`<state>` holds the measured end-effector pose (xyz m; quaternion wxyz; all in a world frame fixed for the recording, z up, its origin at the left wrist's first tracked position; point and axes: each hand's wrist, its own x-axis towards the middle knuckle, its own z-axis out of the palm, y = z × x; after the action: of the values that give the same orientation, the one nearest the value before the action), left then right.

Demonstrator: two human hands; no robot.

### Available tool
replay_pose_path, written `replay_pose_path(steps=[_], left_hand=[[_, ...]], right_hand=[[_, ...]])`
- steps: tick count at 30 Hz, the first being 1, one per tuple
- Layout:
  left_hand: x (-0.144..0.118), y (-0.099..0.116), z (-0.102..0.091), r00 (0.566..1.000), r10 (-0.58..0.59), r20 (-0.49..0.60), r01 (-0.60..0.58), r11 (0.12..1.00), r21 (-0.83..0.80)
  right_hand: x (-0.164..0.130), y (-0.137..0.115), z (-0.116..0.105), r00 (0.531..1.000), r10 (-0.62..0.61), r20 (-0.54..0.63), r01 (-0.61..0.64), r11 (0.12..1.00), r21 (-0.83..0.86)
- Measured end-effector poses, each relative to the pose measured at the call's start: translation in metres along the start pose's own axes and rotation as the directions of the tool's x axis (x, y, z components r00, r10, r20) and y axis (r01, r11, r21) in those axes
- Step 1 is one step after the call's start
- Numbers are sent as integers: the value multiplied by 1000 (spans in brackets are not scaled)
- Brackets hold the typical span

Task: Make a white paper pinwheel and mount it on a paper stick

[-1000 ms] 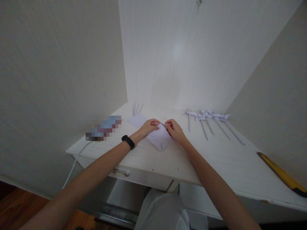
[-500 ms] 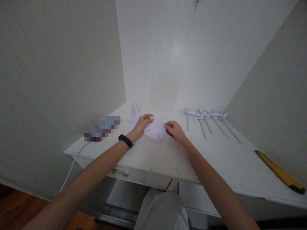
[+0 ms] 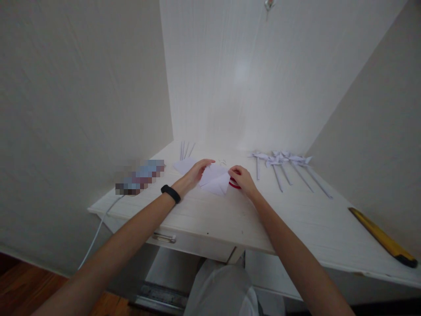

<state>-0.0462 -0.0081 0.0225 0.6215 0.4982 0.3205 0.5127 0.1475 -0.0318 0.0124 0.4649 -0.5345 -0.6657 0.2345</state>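
Since the earlier frames the left hand [image 3: 194, 174] has slid off the raised flaps and flattened, and the folded white paper [image 3: 215, 181] now lies lower on the desk [image 3: 296, 219], its peak gone. That paper sits near the middle of the desk's back half, between the two hands. The left hand's fingers are spread and lie along the paper's left flap, pressing rather than pinching. The right hand [image 3: 242, 179] is curled at the paper's right corner, fingers together over a red tool [image 3: 234, 184], scissors by the look of it; whether it truly clamps the tool or only rests on it I cannot tell.

Judging by this, the step in hand looks like flattening a fold of a pinwheel head. The next move would call for holding the flaps steady while the red tool is brought to the paper, and for keeping the creases from springing up.

Just behind the paper lies another white sheet [image 3: 184, 165], and beyond it thin paper sticks [image 3: 185, 149] by the back edge. Finished pinwheels [image 3: 283, 164] lie in a row towards the back right. A yellow-handled tool [image 3: 381, 237] rests near the right edge, and a white cable [image 3: 98, 230] hangs off the left front corner. A black band [image 3: 170, 193] circles the left wrist.
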Motion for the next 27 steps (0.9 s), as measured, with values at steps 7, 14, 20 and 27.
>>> replay_pose_path(steps=[7,14,20,27], left_hand=[[-9,-6,-2,983,-89,161,69,990,120],[-12,-4,1,958,-144,247,70,956,285],[-11,-4,2,979,-60,195,-15,932,362],[-10,-10,1,962,-81,262,-13,942,336]], right_hand=[[1,-1,0,1000,-21,-6,22,997,67],[-1,-5,-1,1000,-1,-4,2,988,154],[-2,-5,3,994,-21,105,5,988,153],[-5,-4,7,970,-91,223,56,986,160]])
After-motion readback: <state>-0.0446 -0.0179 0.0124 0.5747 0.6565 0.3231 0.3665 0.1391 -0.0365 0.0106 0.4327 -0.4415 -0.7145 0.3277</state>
